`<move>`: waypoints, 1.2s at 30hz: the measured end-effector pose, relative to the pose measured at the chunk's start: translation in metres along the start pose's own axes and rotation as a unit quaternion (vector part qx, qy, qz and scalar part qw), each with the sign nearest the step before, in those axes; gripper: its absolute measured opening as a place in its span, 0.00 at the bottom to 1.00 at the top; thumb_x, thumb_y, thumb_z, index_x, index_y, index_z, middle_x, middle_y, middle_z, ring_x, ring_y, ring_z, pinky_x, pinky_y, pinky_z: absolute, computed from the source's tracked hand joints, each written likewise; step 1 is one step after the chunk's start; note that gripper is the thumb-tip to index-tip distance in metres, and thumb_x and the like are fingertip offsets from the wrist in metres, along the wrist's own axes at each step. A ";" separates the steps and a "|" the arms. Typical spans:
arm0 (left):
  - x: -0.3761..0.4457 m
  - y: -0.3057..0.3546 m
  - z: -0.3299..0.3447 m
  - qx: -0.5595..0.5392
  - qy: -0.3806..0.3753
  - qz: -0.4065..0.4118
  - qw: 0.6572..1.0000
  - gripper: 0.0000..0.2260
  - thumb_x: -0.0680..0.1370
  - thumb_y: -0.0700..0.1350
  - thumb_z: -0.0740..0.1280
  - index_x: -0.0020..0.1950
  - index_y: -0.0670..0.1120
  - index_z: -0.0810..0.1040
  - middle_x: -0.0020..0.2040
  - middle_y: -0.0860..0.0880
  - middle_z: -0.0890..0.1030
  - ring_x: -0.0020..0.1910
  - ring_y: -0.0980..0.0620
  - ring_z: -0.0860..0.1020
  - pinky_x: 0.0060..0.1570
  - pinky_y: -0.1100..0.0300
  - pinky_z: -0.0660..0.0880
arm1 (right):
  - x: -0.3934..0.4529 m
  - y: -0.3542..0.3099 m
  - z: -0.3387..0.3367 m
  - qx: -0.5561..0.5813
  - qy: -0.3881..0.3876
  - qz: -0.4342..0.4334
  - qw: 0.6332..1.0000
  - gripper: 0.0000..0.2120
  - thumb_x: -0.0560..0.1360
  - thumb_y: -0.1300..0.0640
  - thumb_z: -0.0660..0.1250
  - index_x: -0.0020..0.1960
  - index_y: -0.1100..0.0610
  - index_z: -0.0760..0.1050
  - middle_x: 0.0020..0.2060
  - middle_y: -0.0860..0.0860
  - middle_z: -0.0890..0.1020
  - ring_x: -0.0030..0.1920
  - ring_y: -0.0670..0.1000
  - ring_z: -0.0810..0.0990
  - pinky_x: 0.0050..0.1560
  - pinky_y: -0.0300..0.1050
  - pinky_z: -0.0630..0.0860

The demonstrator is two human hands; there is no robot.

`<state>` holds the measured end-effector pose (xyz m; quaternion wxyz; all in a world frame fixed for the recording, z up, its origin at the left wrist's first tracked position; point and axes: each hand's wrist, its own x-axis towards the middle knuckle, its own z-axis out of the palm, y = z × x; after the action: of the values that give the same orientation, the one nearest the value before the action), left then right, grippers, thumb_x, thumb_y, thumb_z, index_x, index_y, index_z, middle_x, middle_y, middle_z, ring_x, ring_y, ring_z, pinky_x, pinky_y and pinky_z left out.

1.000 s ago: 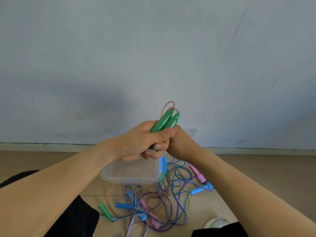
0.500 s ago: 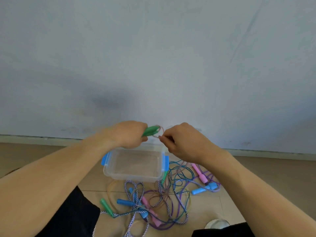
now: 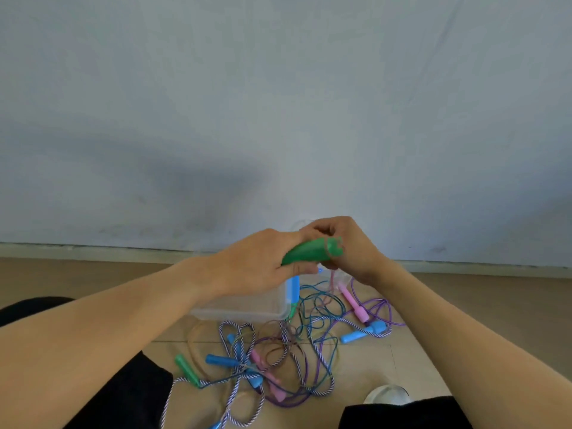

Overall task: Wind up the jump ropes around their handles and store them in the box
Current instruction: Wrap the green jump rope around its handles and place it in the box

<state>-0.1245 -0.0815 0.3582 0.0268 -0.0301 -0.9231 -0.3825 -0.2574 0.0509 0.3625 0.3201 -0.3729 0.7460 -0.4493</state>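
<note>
Left hand (image 3: 260,264) gripping green handles (image 3: 309,252), right hand (image 3: 346,246) pinching their tip

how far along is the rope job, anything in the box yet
Nothing visibly stored: the part of the clear box not hidden by the arms shows no rope. In hand: the left hand grips a pair of green handles while the right hand works a thin cord around them. Left: the tangled ropes on the floor.
</note>
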 end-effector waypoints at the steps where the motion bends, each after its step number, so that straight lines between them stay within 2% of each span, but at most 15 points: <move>1: 0.000 -0.001 -0.001 -0.050 0.033 -0.012 0.998 0.10 0.79 0.56 0.65 0.59 0.57 0.74 0.42 0.55 0.82 0.39 0.56 0.79 0.43 0.59 0.75 | 0.002 -0.002 0.004 0.045 0.029 -0.003 0.999 0.09 0.76 0.72 0.62 0.42 0.64 0.80 0.23 0.48 0.75 0.23 0.44 0.69 0.26 0.37 0.63; 4: 0.006 -0.002 -0.005 -0.137 0.134 -0.055 0.980 0.08 0.79 0.54 0.66 0.46 0.51 0.75 0.33 0.58 0.76 0.31 0.59 0.72 0.35 0.60 0.71 | 0.005 -0.013 0.014 0.129 0.113 -0.035 0.985 0.14 0.83 0.58 0.57 0.41 0.59 0.74 0.24 0.45 0.70 0.25 0.44 0.64 0.27 0.38 0.63; 6: 0.008 -0.002 -0.008 -0.171 0.175 -0.091 0.965 0.15 0.78 0.56 0.65 0.49 0.44 0.76 0.32 0.53 0.73 0.30 0.55 0.70 0.35 0.54 0.70 | 0.006 -0.018 0.018 0.060 0.141 -0.096 0.983 0.18 0.85 0.51 0.53 0.37 0.53 0.70 0.27 0.46 0.69 0.28 0.45 0.65 0.30 0.38 0.64; 9: 0.008 -0.005 -0.011 -0.179 0.209 -0.133 0.952 0.12 0.80 0.52 0.67 0.48 0.43 0.76 0.32 0.51 0.74 0.28 0.54 0.71 0.35 0.53 0.70 | 0.008 -0.021 0.015 -0.081 0.162 -0.126 0.975 0.19 0.84 0.50 0.54 0.36 0.46 0.71 0.28 0.50 0.72 0.28 0.46 0.67 0.30 0.39 0.65; 12: 0.010 -0.007 -0.015 -0.247 0.246 -0.159 0.924 0.10 0.80 0.49 0.66 0.45 0.43 0.72 0.28 0.55 0.73 0.24 0.55 0.68 0.27 0.59 0.67 | 0.008 -0.017 0.012 -0.175 0.112 -0.079 0.975 0.21 0.83 0.50 0.57 0.33 0.52 0.73 0.24 0.48 0.74 0.24 0.46 0.68 0.29 0.41 0.67; 16: 0.009 -0.007 -0.021 -0.355 0.243 -0.224 0.875 0.15 0.80 0.48 0.67 0.62 0.45 0.66 0.31 0.48 0.72 0.24 0.53 0.65 0.23 0.62 0.62 | 0.004 -0.017 0.015 -0.193 0.007 -0.003 0.981 0.23 0.83 0.50 0.55 0.32 0.55 0.75 0.22 0.49 0.77 0.22 0.43 0.72 0.30 0.32 0.69; 19: 0.010 -0.001 -0.026 -0.472 0.192 -0.200 0.837 0.08 0.82 0.48 0.63 0.59 0.48 0.68 0.31 0.48 0.67 0.25 0.52 0.62 0.26 0.62 0.56 | 0.005 -0.017 0.013 -0.143 -0.028 0.015 0.989 0.17 0.84 0.50 0.54 0.49 0.56 0.79 0.21 0.49 0.76 0.22 0.42 0.71 0.31 0.32 0.68; 21: 0.011 0.001 -0.033 -0.554 0.174 -0.177 0.795 0.06 0.82 0.48 0.62 0.59 0.50 0.69 0.31 0.50 0.66 0.25 0.53 0.61 0.28 0.60 0.52 | 0.004 -0.020 0.012 -0.066 -0.025 -0.004 0.998 0.13 0.84 0.52 0.55 0.62 0.55 0.74 0.19 0.47 0.72 0.22 0.45 0.68 0.29 0.34 0.68; 25: 0.012 -0.003 -0.039 -0.583 0.186 -0.193 0.767 0.07 0.82 0.48 0.62 0.60 0.51 0.68 0.30 0.51 0.66 0.25 0.54 0.62 0.27 0.61 0.53 | 0.003 -0.030 0.009 -0.012 -0.046 -0.029 0.998 0.14 0.84 0.53 0.55 0.48 0.57 0.77 0.24 0.48 0.70 0.23 0.45 0.64 0.28 0.36 0.65; 27: 0.013 -0.009 -0.043 -0.555 0.197 -0.228 0.775 0.06 0.82 0.48 0.62 0.55 0.49 0.66 0.31 0.50 0.66 0.24 0.54 0.62 0.24 0.63 0.54 | 0.003 -0.029 0.006 -0.076 -0.037 -0.023 0.996 0.16 0.83 0.50 0.57 0.40 0.52 0.74 0.29 0.47 0.75 0.25 0.43 0.67 0.30 0.36 0.67; 28: 0.013 -0.015 -0.045 -0.513 0.205 -0.246 0.797 0.07 0.82 0.48 0.63 0.54 0.48 0.66 0.32 0.49 0.67 0.24 0.54 0.62 0.23 0.64 0.55 | 0.003 -0.028 0.002 -0.127 -0.030 -0.025 0.991 0.16 0.83 0.49 0.58 0.37 0.51 0.72 0.30 0.47 0.76 0.26 0.41 0.69 0.32 0.36 0.68; 30: 0.010 -0.028 -0.048 -0.325 0.190 -0.259 0.889 0.08 0.82 0.47 0.64 0.55 0.47 0.67 0.34 0.46 0.70 0.25 0.52 0.66 0.22 0.64 0.60 | 0.002 -0.026 -0.007 -0.187 -0.010 -0.029 0.982 0.16 0.82 0.49 0.59 0.36 0.50 0.73 0.29 0.48 0.76 0.26 0.42 0.69 0.34 0.39 0.69; 32: 0.006 -0.036 -0.045 -0.079 0.093 -0.228 0.966 0.09 0.81 0.48 0.65 0.56 0.48 0.67 0.40 0.45 0.77 0.30 0.51 0.73 0.28 0.60 0.68 | 0.000 -0.028 -0.015 -0.203 0.009 -0.050 0.978 0.15 0.80 0.49 0.62 0.37 0.51 0.77 0.26 0.47 0.74 0.25 0.43 0.67 0.32 0.38 0.68; 34: 0.005 -0.033 -0.031 0.099 -0.061 -0.214 0.970 0.12 0.80 0.50 0.66 0.59 0.50 0.66 0.49 0.46 0.79 0.40 0.49 0.76 0.37 0.58 0.70 | -0.002 -0.030 -0.018 -0.280 0.006 -0.100 0.955 0.13 0.78 0.49 0.66 0.40 0.53 0.82 0.25 0.44 0.75 0.26 0.44 0.71 0.31 0.32 0.67; 36: 0.006 -0.023 -0.013 0.158 -0.179 -0.204 0.950 0.16 0.80 0.51 0.66 0.64 0.50 0.66 0.54 0.47 0.79 0.46 0.48 0.75 0.44 0.57 0.69 | -0.003 -0.027 -0.017 -0.346 -0.008 -0.147 0.927 0.10 0.75 0.48 0.71 0.40 0.53 0.84 0.27 0.44 0.79 0.28 0.44 0.74 0.32 0.32 0.67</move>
<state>-0.1314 -0.1065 0.3518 -0.2124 0.0952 -0.9479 -0.2174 -0.2627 0.0523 0.3944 0.1074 -0.5690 0.7897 -0.2024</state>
